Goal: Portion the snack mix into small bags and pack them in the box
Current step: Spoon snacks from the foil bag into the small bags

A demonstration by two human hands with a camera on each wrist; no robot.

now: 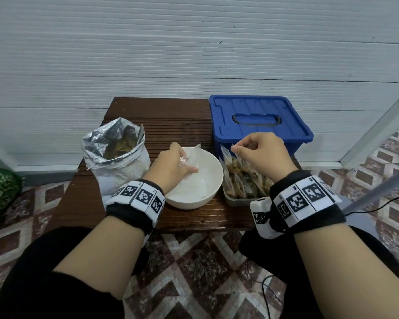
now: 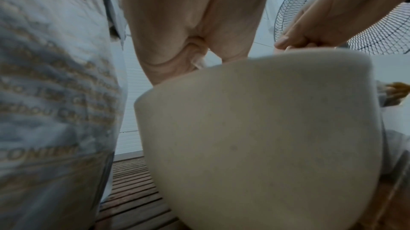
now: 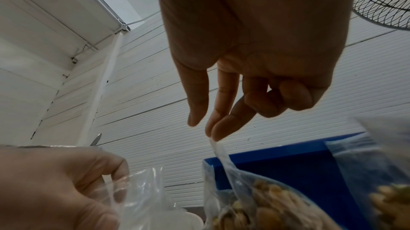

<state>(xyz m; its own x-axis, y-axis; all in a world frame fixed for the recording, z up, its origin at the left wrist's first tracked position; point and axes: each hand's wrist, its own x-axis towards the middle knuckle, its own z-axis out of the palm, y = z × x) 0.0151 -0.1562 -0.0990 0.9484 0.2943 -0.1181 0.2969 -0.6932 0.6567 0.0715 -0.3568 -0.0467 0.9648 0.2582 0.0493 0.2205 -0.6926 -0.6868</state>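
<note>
Two hands are working over the table [image 1: 129,217]. Nearest to us, our left hand [image 1: 171,166] is pinching an empty clear bag [image 1: 195,149] above the white bowl [image 1: 194,194]. Our right hand [image 1: 260,153] is pinching the top strip of a filled bag [image 3: 255,198] standing in the metal tray [image 1: 234,200]. That thin strip could be slipping from the fingertips [image 3: 218,132], or the seal could be opening and dropping mix. Farther, the foil sack [image 1: 115,162] is standing open and the blue box [image 1: 260,123] is keeping its lid on, so packing is probably waiting.
</note>
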